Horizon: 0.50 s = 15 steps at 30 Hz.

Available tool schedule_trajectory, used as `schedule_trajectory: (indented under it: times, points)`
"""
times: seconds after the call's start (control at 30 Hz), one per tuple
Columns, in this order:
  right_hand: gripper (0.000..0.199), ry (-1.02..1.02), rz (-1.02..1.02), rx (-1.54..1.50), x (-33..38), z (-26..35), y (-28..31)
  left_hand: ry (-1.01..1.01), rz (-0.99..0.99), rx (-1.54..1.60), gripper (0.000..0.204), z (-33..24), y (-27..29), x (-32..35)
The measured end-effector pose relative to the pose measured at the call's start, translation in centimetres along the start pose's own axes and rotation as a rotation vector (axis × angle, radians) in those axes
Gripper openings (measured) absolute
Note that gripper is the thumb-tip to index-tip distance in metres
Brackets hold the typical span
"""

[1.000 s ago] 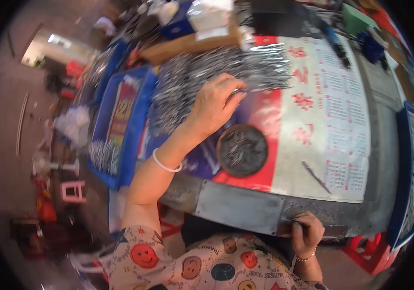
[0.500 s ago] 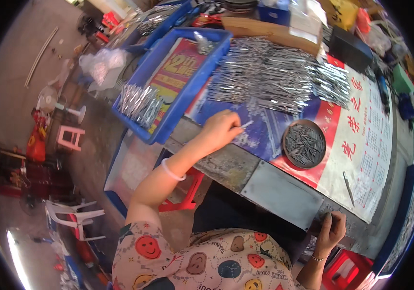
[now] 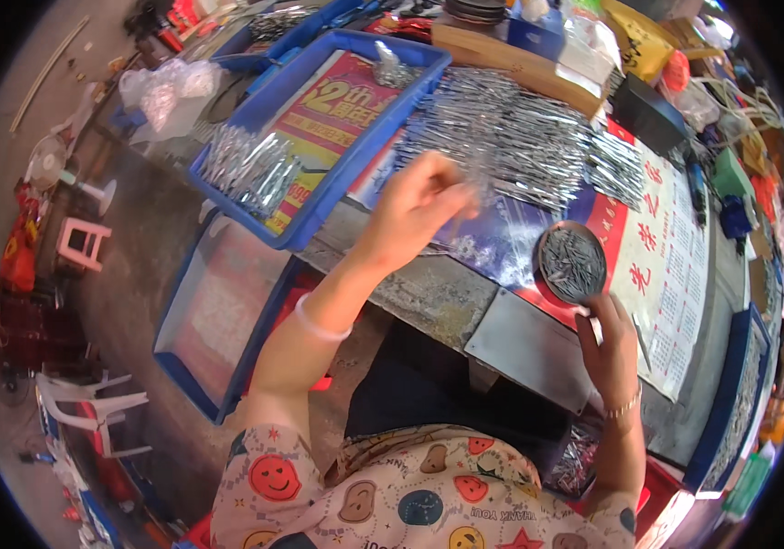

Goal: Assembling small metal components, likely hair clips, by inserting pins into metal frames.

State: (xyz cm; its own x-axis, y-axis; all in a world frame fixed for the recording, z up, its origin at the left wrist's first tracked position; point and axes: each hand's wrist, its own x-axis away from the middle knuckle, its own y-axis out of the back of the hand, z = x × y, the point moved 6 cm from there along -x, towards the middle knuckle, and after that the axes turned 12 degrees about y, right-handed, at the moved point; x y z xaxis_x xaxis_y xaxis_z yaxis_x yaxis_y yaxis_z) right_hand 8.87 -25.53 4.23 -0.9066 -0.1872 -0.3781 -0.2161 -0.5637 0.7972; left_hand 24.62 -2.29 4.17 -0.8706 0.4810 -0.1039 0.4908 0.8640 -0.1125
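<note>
Cluttered workbench (image 3: 429,293), left hand (image 3: 415,206) pinching upright metal pins (image 3: 476,178)

Left hand (image 3: 415,209) raised over surface (image 3: 429,293), fingers pinched on thin metal pins at edge of big pin pile (image 3: 511,137). Right hand (image 3: 610,343) touches rim of round dish (image 3: 572,263) full of small pins. Blue tray (image 3: 319,206) left holds another pin bunch (image 3: 250,169).
</note>
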Motion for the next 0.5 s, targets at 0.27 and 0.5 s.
schedule_trajectory:
  times: [0.27,0.5]
  points:
    - [0.021,0.048,0.266,0.349,-3.3,-3.6,-2.7,0.317,-0.049,0.162,0.009,3.4,-2.9,13.7]
    - [0.009,0.026,0.287,0.384,-4.0,-5.0,-3.1,0.555,0.132,0.295,0.018,7.3,-8.2,18.7]
